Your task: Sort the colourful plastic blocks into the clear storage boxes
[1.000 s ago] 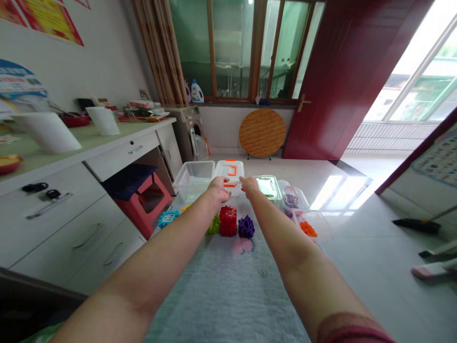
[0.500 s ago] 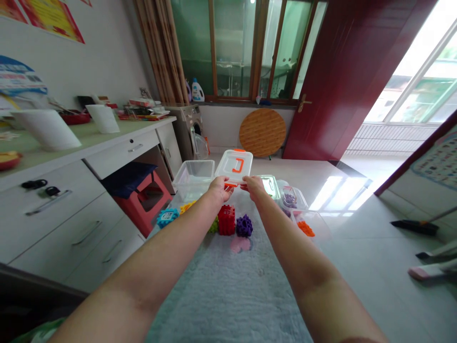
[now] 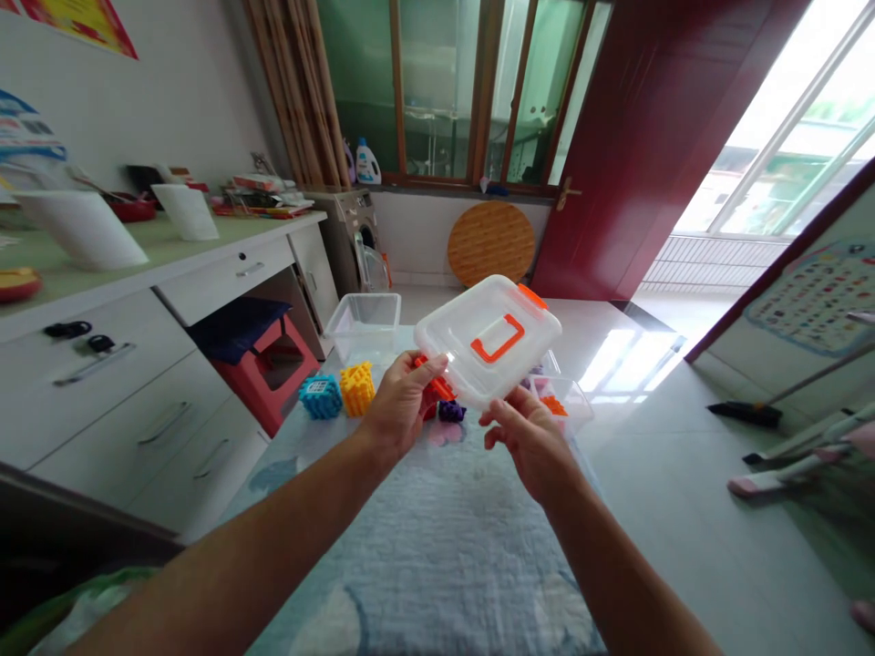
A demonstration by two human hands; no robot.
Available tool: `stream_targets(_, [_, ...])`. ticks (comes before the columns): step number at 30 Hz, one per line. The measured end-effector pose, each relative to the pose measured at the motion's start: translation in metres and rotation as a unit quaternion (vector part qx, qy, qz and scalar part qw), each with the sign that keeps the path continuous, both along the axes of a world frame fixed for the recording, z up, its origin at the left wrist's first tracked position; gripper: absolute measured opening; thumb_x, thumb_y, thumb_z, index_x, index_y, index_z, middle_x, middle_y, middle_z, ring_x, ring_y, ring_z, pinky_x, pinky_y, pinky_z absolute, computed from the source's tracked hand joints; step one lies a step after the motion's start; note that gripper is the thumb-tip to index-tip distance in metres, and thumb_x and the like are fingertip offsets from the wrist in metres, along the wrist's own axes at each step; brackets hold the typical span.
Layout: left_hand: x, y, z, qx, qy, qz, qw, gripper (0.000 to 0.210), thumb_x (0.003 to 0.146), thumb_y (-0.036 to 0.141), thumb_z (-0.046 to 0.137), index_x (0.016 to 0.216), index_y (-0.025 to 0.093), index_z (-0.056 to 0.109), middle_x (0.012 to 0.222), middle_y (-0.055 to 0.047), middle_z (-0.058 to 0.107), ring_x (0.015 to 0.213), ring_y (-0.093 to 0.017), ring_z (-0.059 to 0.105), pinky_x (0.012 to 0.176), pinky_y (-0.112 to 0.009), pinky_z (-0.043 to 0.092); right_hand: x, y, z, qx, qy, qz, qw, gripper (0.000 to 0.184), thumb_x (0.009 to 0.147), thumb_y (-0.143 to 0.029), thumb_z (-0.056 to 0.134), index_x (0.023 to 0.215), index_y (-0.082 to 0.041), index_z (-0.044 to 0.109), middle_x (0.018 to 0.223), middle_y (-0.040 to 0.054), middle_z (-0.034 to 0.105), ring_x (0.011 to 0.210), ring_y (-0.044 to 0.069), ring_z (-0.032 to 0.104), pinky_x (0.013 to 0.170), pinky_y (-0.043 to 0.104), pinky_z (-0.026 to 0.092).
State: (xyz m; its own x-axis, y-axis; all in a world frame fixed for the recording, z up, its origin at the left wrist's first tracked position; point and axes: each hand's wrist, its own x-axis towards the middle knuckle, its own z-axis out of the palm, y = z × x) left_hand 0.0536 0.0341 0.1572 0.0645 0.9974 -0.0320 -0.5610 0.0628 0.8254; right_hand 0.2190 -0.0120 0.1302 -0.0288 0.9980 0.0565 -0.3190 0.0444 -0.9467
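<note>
A translucent white box lid [image 3: 465,333] with an orange handle and orange end latches hangs tilted over the near part of the cloth-covered surface. My left hand [image 3: 403,396] is closed on its left end, thumb on top by the orange latch. At its lower right edge, my right hand [image 3: 526,433] holds the rim with loosely curled fingers. Behind the lid and hands, a purple block piece [image 3: 452,412] and a red block piece [image 3: 429,405] are partly covered. Left of them stand a yellow block cube [image 3: 357,389] and a blue block cube [image 3: 321,397].
An uncovered clear plastic box [image 3: 362,328] stands at the far left of the cloth [image 3: 424,538]. On the right, another clear box [image 3: 578,407] contains orange pieces [image 3: 553,405]. A red stool [image 3: 283,374] and white drawers [image 3: 150,401] flank the left side.
The lid has come nearer and to the right, turning so its latched end points up right. Both hands have drawn back with it, uncovering the yellow cube.
</note>
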Motion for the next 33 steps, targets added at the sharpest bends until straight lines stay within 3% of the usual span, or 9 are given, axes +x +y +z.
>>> stream_targets(4, [-0.03, -0.044, -0.01, -0.056, 0.023, -0.079, 0.995, 0.035, 0.068, 0.019, 0.081, 0.101, 0.014, 0.068, 0.092, -0.008, 0.073, 0.083, -0.024, 0.07, 0.066, -0.029, 0.054, 0.029, -0.055, -0.029, -0.032, -0.057, 0.129, 0.989, 0.04, 0.071, -0.047, 0.08, 0.103, -0.025, 0.069, 0.08, 0.0033, 0.063, 0.072, 0.017, 0.058, 0.054, 0.026, 0.05])
stream_targets(6, [-0.05, -0.058, -0.017, -0.093, 0.016, -0.116, 0.989, 0.035, 0.069, 0.018, 0.079, 0.103, 0.014, 0.071, 0.094, -0.01, 0.074, 0.086, -0.027, 0.071, 0.066, -0.031, 0.055, 0.051, -0.073, -0.045, -0.063, -0.094, 0.183, 0.977, 0.035, 0.07, -0.046, 0.08, 0.095, -0.024, 0.07, 0.092, 0.0061, 0.066, 0.075, 0.017, 0.061, 0.058, 0.028, 0.051])
stream_targets(9, [-0.082, -0.07, -0.032, -0.142, 0.014, -0.156, 0.977, 0.034, 0.069, 0.015, 0.078, 0.102, 0.014, 0.073, 0.095, -0.012, 0.076, 0.086, -0.029, 0.072, 0.07, -0.033, 0.058, 0.081, -0.087, -0.061, -0.127, -0.152, 0.232, 0.952, 0.026, 0.077, -0.047, 0.074, 0.086, -0.022, 0.072, 0.085, 0.0064, 0.068, 0.069, 0.016, 0.061, 0.057, 0.028, 0.048])
stream_targets(15, [-0.116, -0.074, -0.059, -0.203, 0.039, -0.182, 0.961, 0.03, 0.07, 0.015, 0.078, 0.1, 0.012, 0.074, 0.098, -0.013, 0.076, 0.085, -0.028, 0.073, 0.073, -0.034, 0.059, 0.078, -0.068, -0.062, -0.137, -0.122, 0.035, 0.982, 0.049, 0.084, -0.065, 0.058, 0.103, -0.021, 0.067, 0.079, 0.0049, 0.065, 0.06, 0.014, 0.058, 0.043, 0.023, 0.04])
stream_targets(19, [-0.12, -0.068, -0.075, -0.195, 0.053, -0.178, 0.963, 0.026, 0.072, 0.016, 0.078, 0.098, 0.013, 0.073, 0.095, -0.011, 0.075, 0.079, -0.024, 0.072, 0.071, -0.031, 0.058, 0.048, -0.05, -0.059, -0.105, -0.174, 0.033, 0.979, 0.049, 0.078, -0.059, 0.067, 0.106, -0.019, 0.062, 0.063, -0.003, 0.057, 0.051, 0.012, 0.053, 0.038, 0.021, 0.038])
stream_targets(24, [-0.118, -0.06, -0.098, -0.137, 0.108, -0.059, 0.983, 0.025, 0.076, 0.028, 0.078, 0.096, 0.015, 0.072, 0.09, -0.007, 0.074, 0.071, -0.017, 0.068, 0.064, -0.025, 0.056, 0.029, -0.046, -0.071, -0.105, -0.165, 0.036, 0.98, 0.04, 0.077, -0.048, 0.067, 0.104, -0.018, 0.06, 0.059, -0.0062, 0.056, 0.043, 0.009, 0.047, 0.037, 0.021, 0.039])
stream_targets(29, [-0.105, -0.062, -0.114, -0.101, 0.1, 0.069, 0.987, 0.03, 0.07, 0.033, 0.083, 0.093, 0.017, 0.072, 0.093, -0.003, 0.074, 0.085, -0.018, 0.068, 0.07, -0.022, 0.053, 0.03, -0.048, -0.088, -0.148, -0.112, 0.04, 0.982, 0.044, 0.078, -0.052, 0.066, 0.107, -0.02, 0.06, 0.065, -0.0048, 0.057, 0.048, 0.01, 0.049, 0.042, 0.023, 0.041])
stream_targets(31, [-0.101, -0.065, -0.119, -0.102, 0.086, 0.078, 0.988, 0.038, 0.07, 0.037, 0.082, 0.101, 0.018, 0.071, 0.098, -0.003, 0.074, 0.089, -0.019, 0.068, 0.074, -0.024, 0.054, 0.031, -0.047, -0.089, -0.123, -0.157, 0.004, 0.98, 0.042, 0.078, -0.053, 0.065, 0.105, -0.02, 0.061, 0.074, -0.0012, 0.061, 0.057, 0.013, 0.055, 0.05, 0.027, 0.048])
stream_targets(33, [-0.099, -0.067, -0.124, -0.097, 0.054, 0.076, 0.991, 0.045, 0.074, 0.041, 0.079, 0.111, 0.018, 0.068, 0.106, -0.004, 0.073, 0.096, -0.021, 0.068, 0.082, -0.027, 0.054, 0.031, -0.048, -0.084, -0.052, -0.253, -0.068, 0.964, 0.042, 0.08, -0.053, 0.063, 0.106, -0.021, 0.062, 0.094, 0.0058, 0.066, 0.081, 0.02, 0.064, 0.07, 0.036, 0.055])
